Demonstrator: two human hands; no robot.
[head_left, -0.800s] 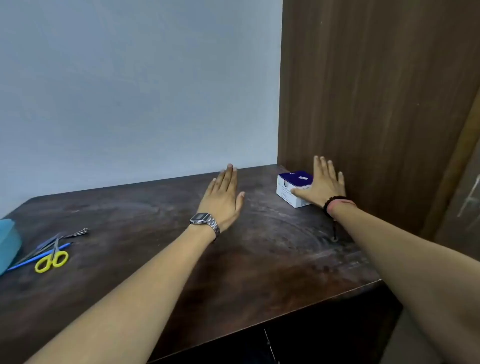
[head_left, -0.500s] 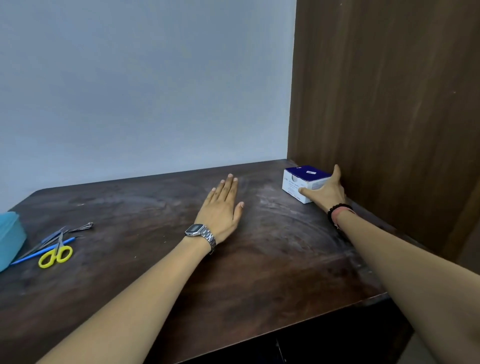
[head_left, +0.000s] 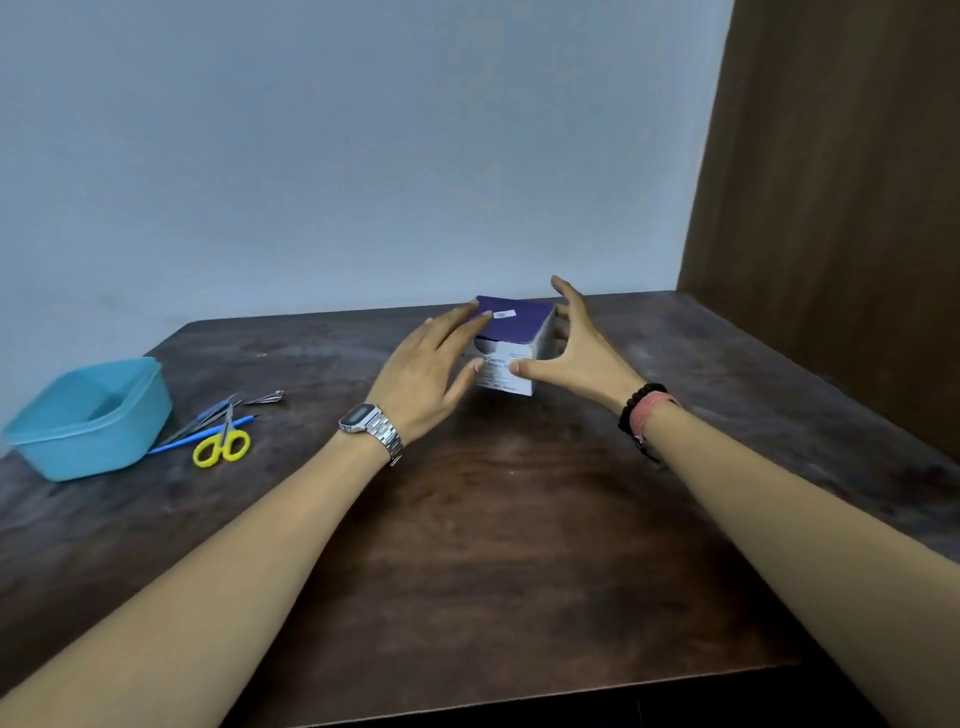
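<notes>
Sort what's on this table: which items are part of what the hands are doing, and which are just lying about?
In use:
purple-topped box
left hand, fingers on the box's top
right hand, at the box's right side

Lying about:
blue tub
yellow-handled scissors
blue-handled tool
small metal tool

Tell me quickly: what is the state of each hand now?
Left hand: open, straight fingers touching the box.
Right hand: open, fingers spread at the box's right side, thumb at its front.
</notes>
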